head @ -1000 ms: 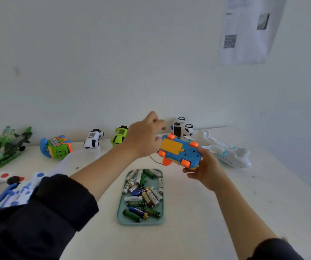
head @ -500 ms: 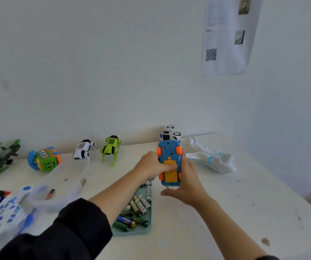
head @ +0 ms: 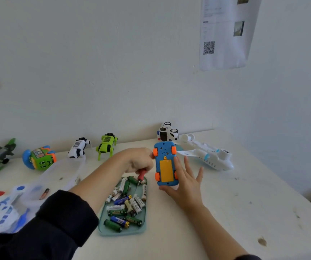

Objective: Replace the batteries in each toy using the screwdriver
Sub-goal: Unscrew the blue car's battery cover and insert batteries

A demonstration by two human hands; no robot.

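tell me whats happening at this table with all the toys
A person is changing toy batteries. The right hand props a blue toy car belly up, its yellow battery cover on. The left hand grips a red-handled screwdriver over a tray of loose batteries.

right hand (head: pixel 185 182): fingers now spread behind blue toy car (head: pixel 165 163) | left hand (head: pixel 140 161): screwdriver (head: pixel 141 176) now visible

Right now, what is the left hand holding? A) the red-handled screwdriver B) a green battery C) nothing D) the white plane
A: the left hand grips the red-handled screwdriver, its tip hanging over the battery tray, while the right hand props up the blue toy car.
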